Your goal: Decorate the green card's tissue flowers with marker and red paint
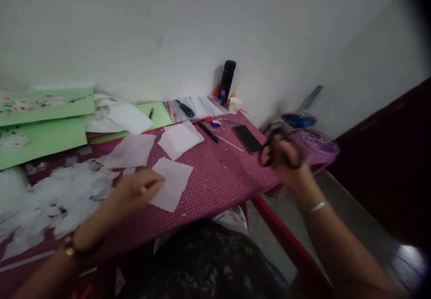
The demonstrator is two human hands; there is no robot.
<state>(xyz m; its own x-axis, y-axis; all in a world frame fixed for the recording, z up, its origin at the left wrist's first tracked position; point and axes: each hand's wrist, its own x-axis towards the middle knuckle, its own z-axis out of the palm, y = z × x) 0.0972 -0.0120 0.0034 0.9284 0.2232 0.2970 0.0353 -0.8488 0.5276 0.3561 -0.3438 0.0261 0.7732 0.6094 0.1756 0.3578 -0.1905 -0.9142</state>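
Note:
My left hand point(139, 189) is closed in a pinch at the left edge of a thin white square of tissue paper point(173, 184), low over the table; blur softens the fingertips. In my right hand point(286, 157), raised at the table's right end, is a pair of black-handled scissors point(299, 157). My fingers are in its loops, and the blades are too blurred to make out. Behind the square lies a small stack of white paper squares point(181, 139). Another thin sheet point(133, 151) is spread to its left.
A heap of white paper scraps point(74, 186) covers the table's left side. Green painted sheets point(43, 139) stand behind it. A phone point(248, 138), black marker point(208, 132), thin stick point(229, 143) and paper cup point(235, 104) are on the checked cloth point(215, 186). A pink tub point(313, 146) is at right.

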